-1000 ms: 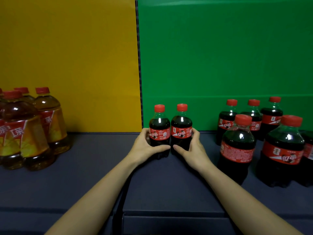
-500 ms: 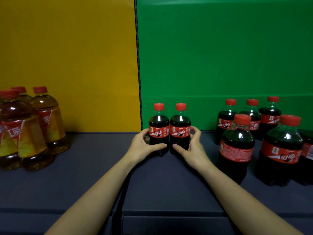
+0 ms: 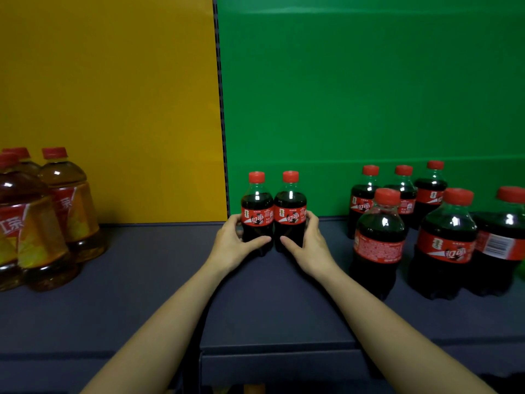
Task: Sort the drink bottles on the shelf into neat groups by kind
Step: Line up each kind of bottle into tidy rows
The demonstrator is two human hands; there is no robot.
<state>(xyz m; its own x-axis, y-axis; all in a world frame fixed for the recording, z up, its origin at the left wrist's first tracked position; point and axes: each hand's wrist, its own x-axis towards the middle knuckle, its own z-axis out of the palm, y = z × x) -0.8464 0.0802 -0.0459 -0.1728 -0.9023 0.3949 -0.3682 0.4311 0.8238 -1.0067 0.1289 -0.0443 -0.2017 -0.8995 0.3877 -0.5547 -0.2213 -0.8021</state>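
Two small cola bottles with red caps stand side by side at the back of the dark shelf (image 3: 142,280), in front of the green panel. My left hand (image 3: 233,245) grips the left cola bottle (image 3: 257,206) low down. My right hand (image 3: 309,245) grips the right cola bottle (image 3: 290,206) the same way. The two bottles touch each other. A group of several more cola bottles (image 3: 443,240) stands to the right. Large amber tea bottles (image 3: 42,223) with red caps stand at the far left before the yellow panel.
A yellow back panel (image 3: 113,95) and a green back panel (image 3: 369,81) meet at a dark seam just left of the held bottles. Open shelf surface lies between the tea bottles and my hands. The shelf's front edge (image 3: 275,351) runs below my forearms.
Both held cola bottles have slid slightly back toward the green panel, staying pressed together. The view shifted a little to the left.
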